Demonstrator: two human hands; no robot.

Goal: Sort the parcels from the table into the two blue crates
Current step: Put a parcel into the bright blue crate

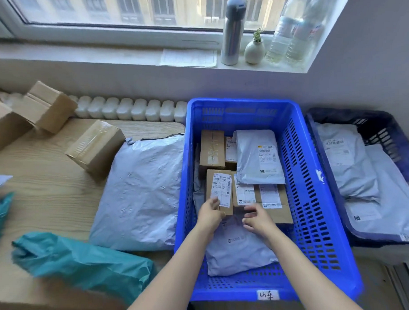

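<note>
**Pinching on one side, loose on the other**

Our left hand (210,215) pinches the near end of a small brown cardboard box with a white label (219,189), low inside the bright blue slotted plastic crate (298,151). Our right hand (256,219) hovers just beside it, fingers loosely curled, holding nothing.

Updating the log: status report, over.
Left hand grips labelled box in near crate. Right hand open beside it. Large grey mailer waits on table. Nothing blocking.

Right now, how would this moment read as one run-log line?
left hand: holds labelled box in bright blue crate | right hand: open beside it | table: large grey bag
</note>
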